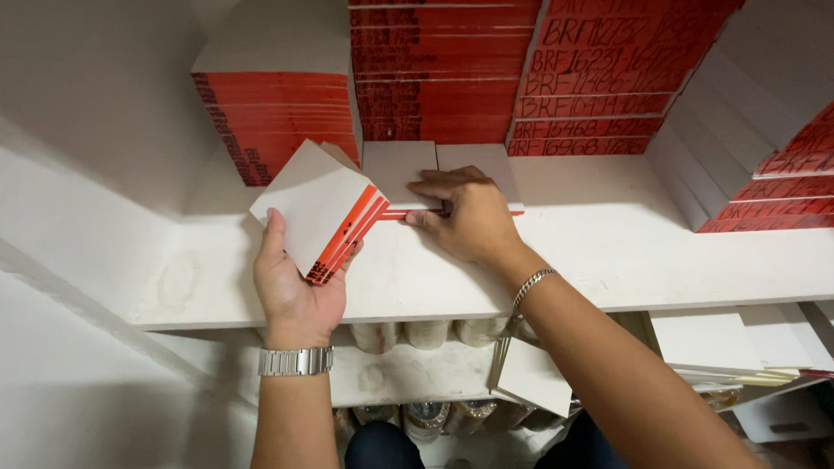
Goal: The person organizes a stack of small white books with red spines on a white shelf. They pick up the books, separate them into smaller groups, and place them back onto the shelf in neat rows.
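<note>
My left hand grips a small bundle of white booklets with red edges, tilted up above the white shelf. A metal watch sits on that wrist. My right hand lies flat, fingers spread, pressing on two low white booklets with red edges that rest side by side on the shelf. A chain bracelet hangs on the right wrist.
Tall stacks of red-edged white booklets line the back of the shelf, with more stacks at the left and right. Below the shelf are tape rolls, loose white sheets and more booklets.
</note>
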